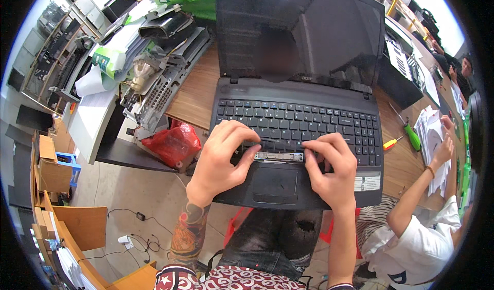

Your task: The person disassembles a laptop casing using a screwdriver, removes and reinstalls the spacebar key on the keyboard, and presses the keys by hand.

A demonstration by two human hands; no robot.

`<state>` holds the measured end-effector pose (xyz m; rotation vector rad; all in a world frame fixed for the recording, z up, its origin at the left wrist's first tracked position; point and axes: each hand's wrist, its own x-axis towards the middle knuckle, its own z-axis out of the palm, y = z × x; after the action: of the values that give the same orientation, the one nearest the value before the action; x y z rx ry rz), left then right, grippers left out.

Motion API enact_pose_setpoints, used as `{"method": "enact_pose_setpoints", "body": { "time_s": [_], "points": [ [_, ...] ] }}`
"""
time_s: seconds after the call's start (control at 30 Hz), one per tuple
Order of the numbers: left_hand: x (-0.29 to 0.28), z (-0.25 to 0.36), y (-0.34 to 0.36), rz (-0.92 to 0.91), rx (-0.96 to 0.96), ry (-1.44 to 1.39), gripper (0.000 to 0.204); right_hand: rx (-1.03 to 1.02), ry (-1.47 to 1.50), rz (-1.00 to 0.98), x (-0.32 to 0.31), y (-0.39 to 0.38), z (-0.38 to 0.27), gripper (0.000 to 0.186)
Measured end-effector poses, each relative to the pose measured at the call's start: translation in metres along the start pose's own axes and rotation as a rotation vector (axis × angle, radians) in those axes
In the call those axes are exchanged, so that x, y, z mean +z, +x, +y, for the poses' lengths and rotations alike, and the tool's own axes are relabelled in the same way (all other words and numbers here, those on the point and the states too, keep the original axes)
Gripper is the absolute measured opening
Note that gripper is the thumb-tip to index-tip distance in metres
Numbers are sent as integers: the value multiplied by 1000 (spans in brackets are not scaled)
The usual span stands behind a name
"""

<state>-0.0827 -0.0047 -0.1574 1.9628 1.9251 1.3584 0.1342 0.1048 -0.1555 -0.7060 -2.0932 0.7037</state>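
Note:
A black laptop (242, 179) lies open on the wooden table, its dark screen (329, 32) raised. Along the bottom row of the keyboard (288, 117), the space bar slot (280, 157) is exposed, showing a pale metallic strip. Just above that slot, a thin dark strip that looks like the space bar (281, 146) spans between my hands. My left hand (222, 153) pinches its left end between thumb and fingers. My right hand (332, 166) pinches the right end, fingers curled over the keys. Both wrists are over the laptop's front edge, either side of the touchpad (276, 183).
Metal computer parts (164, 79) and papers are piled at the left, above a red plastic bag (175, 143). Green-handled (411, 136) and yellow-handled screwdrivers (392, 144) lie right of the laptop. A co-worker in a white shirt (417, 243) handles papers (429, 141) nearby.

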Motion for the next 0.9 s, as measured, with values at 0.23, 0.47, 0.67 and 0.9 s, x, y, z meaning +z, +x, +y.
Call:
{"method": "enact_pose_setpoints", "body": {
  "time_s": [0.23,0.47,0.67,0.9],
  "points": [
    [-4,5,1,-71,32,44,31,-110,-6,-72,0,-1,2,25],
    [-4,4,-1,-130,70,82,26,-155,-44,-104,0,-1,6,22],
    [-3,8,-2,-124,33,92,23,-229,-121,-116,2,-4,7,22],
    [-4,6,-2,-136,33,92,20,-258,-139,-158,1,-1,1,16]
  ]
}}
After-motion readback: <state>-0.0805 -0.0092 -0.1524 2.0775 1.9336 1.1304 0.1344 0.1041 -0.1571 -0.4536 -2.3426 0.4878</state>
